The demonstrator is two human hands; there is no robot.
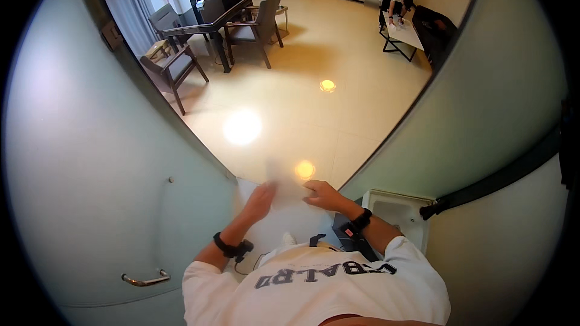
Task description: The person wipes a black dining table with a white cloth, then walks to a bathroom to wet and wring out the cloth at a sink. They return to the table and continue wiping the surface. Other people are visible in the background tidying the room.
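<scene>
In front of my chest, both hands are raised at the opening between two frosted glass panels. A pale, blurred, cloth-like thing [289, 195] shows between them; its kind is too smeared to tell. My left hand [261, 201] is closed at its left side, with blurred fingertips. The fingers of my right hand [325, 197] are bent and pinched at the other side, and what they grip is hard to make out. Black bands with small devices circle both wrists.
Frosted glass panels [90, 163] flank me, the left one with a metal handle [145, 279]. A white basin [396, 211] sits at my right. Beyond are a dark table [208, 15], grey chairs, beds, and a person bending over a white low table [403, 33].
</scene>
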